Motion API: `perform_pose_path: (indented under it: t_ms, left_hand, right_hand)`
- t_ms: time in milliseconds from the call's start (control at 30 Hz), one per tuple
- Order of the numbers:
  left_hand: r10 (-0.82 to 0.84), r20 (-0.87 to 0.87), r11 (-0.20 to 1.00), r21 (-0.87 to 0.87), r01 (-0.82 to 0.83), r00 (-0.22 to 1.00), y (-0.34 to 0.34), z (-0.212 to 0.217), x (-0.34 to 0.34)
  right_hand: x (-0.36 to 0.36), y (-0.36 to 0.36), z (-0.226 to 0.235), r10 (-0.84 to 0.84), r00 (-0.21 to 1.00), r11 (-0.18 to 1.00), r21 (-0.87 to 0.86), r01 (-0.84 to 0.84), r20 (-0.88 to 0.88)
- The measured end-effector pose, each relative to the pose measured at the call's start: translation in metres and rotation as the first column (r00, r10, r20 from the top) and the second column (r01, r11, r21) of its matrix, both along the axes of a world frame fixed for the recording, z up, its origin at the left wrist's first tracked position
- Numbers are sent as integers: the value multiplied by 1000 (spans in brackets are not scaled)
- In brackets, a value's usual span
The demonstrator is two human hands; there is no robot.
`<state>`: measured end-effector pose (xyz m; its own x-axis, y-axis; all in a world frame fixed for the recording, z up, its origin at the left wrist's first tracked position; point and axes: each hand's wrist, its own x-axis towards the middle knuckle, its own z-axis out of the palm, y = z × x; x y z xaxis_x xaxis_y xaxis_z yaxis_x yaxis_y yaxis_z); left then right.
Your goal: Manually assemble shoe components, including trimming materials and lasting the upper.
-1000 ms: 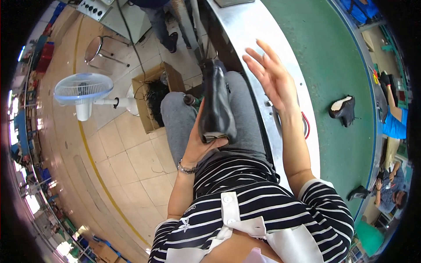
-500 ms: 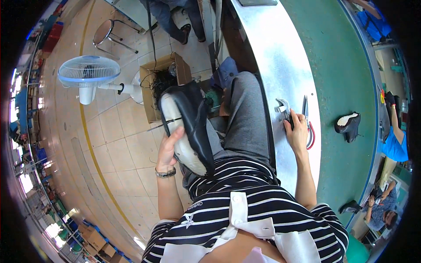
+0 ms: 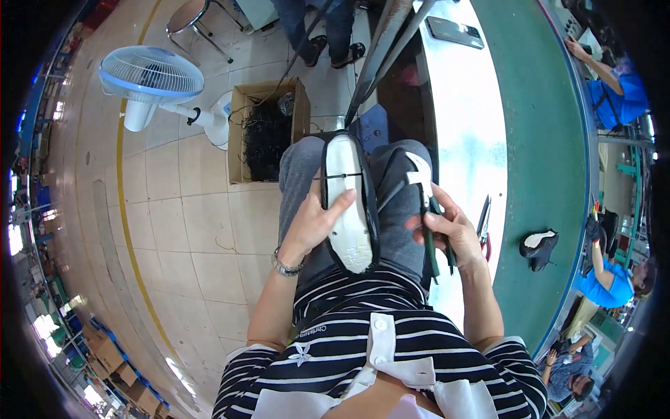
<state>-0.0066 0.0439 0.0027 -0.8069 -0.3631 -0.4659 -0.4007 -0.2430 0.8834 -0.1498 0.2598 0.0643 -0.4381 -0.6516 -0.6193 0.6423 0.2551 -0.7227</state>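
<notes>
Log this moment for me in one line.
left hand: holds black shoe, pale underside up | right hand: holds green-handled pincers | metal bench: phone, red-handled tool | green surface: another shoe

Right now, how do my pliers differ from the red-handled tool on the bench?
The pliers are in your right hand; the red-handled tool lies on the bench. The pliers' handles are dark green, the tool's red. The pliers' head is broad and pale, the tool's slim and dark. Both are hand tools.
</notes>
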Motion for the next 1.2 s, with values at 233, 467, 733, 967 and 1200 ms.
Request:
perform_pose_path:
  t_ms: [233,467,733,967,1200]
  left_hand:
    - [133,-296,963,-185,-194,946,-23,-7,-32]
    - [266,-205,913,-261,-314,942,-23,-1,-48]
    - [318,-265,905,-202,-375,910,-21,-8,-50]
    - [387,-373,888,-94,-449,843,-16,-11,-44]
    - [450,-213,893,72,-445,868,-27,-9,-46]
  right_hand:
    - [-12,-74,34,372,927,928,53,-370,-54]
    - [-31,-103,44,464,880,853,219,-475,102]
    - [-11,-93,23,623,684,782,325,-532,-380]
    - [-5,-84,12,614,579,786,353,-507,-537]
    - [-20,-94,36,783,412,621,548,-561,-466]
